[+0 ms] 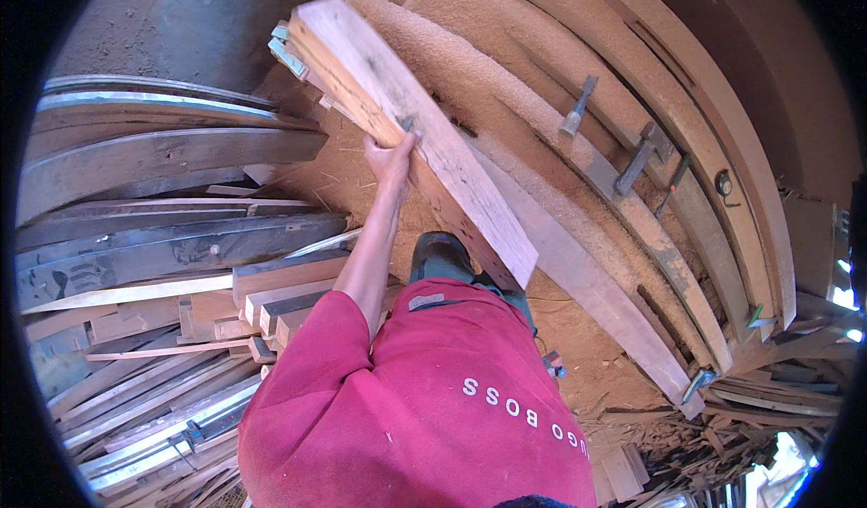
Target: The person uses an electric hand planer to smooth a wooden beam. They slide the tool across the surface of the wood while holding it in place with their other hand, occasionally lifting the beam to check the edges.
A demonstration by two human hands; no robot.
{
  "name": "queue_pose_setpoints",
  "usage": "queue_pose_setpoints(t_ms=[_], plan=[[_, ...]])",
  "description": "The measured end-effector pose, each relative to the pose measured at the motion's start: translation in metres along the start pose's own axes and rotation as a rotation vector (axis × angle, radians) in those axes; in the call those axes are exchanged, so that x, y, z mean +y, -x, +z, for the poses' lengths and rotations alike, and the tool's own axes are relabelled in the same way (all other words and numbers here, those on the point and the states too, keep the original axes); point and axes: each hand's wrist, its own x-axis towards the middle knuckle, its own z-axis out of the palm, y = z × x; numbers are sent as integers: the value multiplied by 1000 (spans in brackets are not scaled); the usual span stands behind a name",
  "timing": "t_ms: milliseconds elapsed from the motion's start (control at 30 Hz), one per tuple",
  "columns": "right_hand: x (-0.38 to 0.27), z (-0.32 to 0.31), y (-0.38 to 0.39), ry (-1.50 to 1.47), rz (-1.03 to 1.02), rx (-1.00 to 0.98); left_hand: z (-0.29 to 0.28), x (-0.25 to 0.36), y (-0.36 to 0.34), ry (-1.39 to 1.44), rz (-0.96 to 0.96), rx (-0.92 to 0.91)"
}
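One thick, pale beam point(442, 138) slants across the middle of the view, from the upper left down to an angled end just ahead of the person's red shirt point(424, 372). The left hand point(390, 158) has its grip clamped on the beam's left side, partway along, most of the fingers hidden by the wood. Whether the right hand's grip is apart or together cannot be told, as that hand is out of view. Pale green pieces point(289, 56) show just beside the beam's far end. To its right, a long board point(587, 273) runs toward the lower right, where a small blue tool point(695, 385) sits near its end. Beyond, sawdust point(506, 102) covers curving planks point(664, 255); a hammer point(635, 167) lies across them, between a metal-headed tool point(578, 106) and a slim, dark one point(673, 185). On the left, boards point(135, 251) lie in dense stacks, and a dark boot point(438, 255) shows below the beam.
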Motion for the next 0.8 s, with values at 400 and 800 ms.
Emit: queue_pose_setpoints(t_ms=[400,800], plan=[[52,31,59,-235,145,267,38,184,43,-629,737,-646],[157,74,99,-548,287,292,117,36,100,-1468,1017,-1748]])
